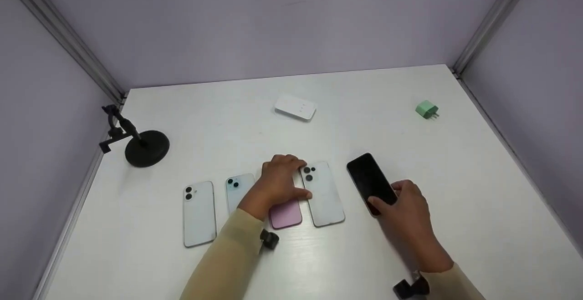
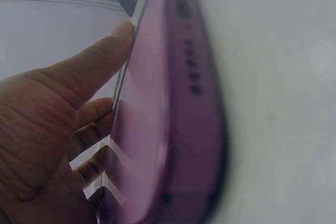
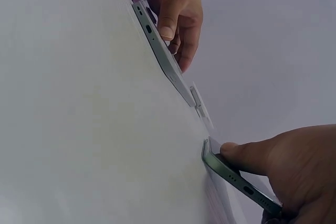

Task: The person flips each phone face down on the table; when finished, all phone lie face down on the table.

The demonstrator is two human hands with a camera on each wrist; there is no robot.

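On the right, my right hand (image 1: 407,209) grips a phone (image 1: 366,177) with its black screen up, thumb on the glass and fingers along the far edge. In the right wrist view that phone's greenish frame (image 3: 231,174) is tilted up from the table. My left hand (image 1: 278,181) reaches over a pink phone (image 1: 286,216), index finger and thumb touching the left edge of a white phone (image 1: 327,202) lying back up. The hand hides the pink phone's upper part. Farther left lie a pale blue phone (image 1: 237,193), partly covered by the arm, and another white phone (image 1: 200,216).
A black stand with a round base (image 1: 148,150) is at the left of the white table (image 1: 355,99). A white flat box-like device (image 1: 296,107) lies toward the back, and a green plug adapter (image 1: 427,109) at the back right. Walls enclose the left, back and right.
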